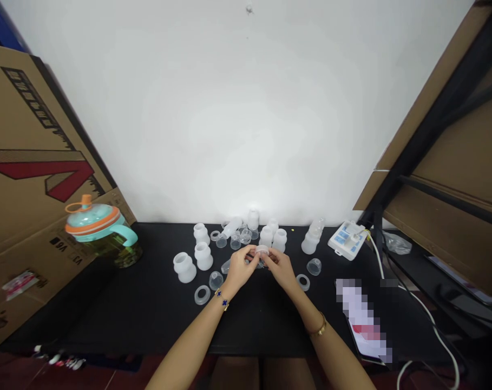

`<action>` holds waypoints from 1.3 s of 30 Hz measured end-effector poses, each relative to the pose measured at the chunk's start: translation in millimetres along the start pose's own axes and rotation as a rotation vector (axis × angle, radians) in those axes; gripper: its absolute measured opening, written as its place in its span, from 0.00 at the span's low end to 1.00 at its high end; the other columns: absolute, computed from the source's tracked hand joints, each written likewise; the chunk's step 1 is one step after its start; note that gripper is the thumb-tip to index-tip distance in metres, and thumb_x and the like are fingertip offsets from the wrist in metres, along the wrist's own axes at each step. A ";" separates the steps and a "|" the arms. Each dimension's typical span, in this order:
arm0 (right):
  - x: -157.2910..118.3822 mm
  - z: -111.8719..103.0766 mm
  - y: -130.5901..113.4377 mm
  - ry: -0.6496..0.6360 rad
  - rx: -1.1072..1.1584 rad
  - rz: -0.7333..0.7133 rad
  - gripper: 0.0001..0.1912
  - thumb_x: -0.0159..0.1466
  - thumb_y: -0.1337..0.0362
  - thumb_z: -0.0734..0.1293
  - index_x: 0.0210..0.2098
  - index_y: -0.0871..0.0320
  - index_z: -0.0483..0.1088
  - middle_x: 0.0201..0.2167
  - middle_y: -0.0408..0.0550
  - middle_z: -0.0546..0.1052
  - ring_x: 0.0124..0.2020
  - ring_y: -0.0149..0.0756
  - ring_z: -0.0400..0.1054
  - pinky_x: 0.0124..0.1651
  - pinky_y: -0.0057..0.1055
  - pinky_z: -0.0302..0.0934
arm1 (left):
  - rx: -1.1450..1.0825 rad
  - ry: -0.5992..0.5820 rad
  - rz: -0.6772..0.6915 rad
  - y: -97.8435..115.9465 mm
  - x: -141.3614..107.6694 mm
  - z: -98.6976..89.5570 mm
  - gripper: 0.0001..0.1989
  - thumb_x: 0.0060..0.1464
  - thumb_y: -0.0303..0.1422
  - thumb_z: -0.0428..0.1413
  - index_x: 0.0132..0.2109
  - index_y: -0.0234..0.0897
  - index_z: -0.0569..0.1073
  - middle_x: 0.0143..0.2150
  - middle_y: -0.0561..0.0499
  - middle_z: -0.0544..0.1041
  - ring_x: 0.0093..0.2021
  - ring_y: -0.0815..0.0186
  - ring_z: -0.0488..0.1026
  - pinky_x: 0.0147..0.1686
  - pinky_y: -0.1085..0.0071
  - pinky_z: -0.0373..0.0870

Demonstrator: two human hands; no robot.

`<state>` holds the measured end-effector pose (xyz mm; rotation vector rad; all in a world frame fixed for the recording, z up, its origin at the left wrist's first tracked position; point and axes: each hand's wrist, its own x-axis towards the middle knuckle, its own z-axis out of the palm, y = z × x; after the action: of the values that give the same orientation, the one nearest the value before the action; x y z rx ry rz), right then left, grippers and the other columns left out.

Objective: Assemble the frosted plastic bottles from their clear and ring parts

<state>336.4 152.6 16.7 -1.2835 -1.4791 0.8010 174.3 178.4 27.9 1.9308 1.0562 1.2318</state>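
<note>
My left hand (243, 265) and my right hand (279, 265) meet over the black table, both closed on a translucent white ring (262, 249) like a baby bottle's collar. Fingers cover its sides, and whether anything sits inside it I cannot tell. Behind it stand small white bottles (279, 239). More white bottles (184, 267) stand to the left. A loose ring (202, 295) and a clear cap (216, 280) lie near my left forearm. Beside my right wrist are another ring (303, 282) and another clear cap (314, 266).
A large jug (103, 230) with a turquoise handle stands at the left by a cardboard box (34, 179). To the right are an assembled bottle (313, 236), a white power strip (348, 240) with cables and a phone (361, 322). A white wall rises behind the table (128, 319).
</note>
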 end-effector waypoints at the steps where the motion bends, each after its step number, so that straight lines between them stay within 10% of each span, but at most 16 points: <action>1: -0.3 0.0 -0.6 0.006 0.000 -0.001 0.19 0.65 0.51 0.66 0.45 0.56 0.80 0.30 0.47 0.79 0.30 0.39 0.72 0.32 0.30 0.65 | 0.002 -0.004 0.006 -0.3 0.0 0.1 0.10 0.60 0.37 0.56 0.43 0.38 0.79 0.38 0.49 0.82 0.37 0.63 0.78 0.37 0.70 0.75; 39: -2.6 2.3 -5.2 0.051 -0.119 -0.070 0.17 0.65 0.52 0.64 0.34 0.57 0.78 0.25 0.44 0.76 0.27 0.36 0.68 0.30 0.28 0.58 | 0.223 -0.037 0.040 -4.2 -1.8 1.0 0.10 0.61 0.37 0.53 0.36 0.39 0.76 0.32 0.50 0.78 0.34 0.63 0.74 0.37 0.70 0.71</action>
<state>332.4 149.1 20.2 -1.3221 -1.5410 0.6381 173.5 178.8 23.3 2.1436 1.1831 1.1351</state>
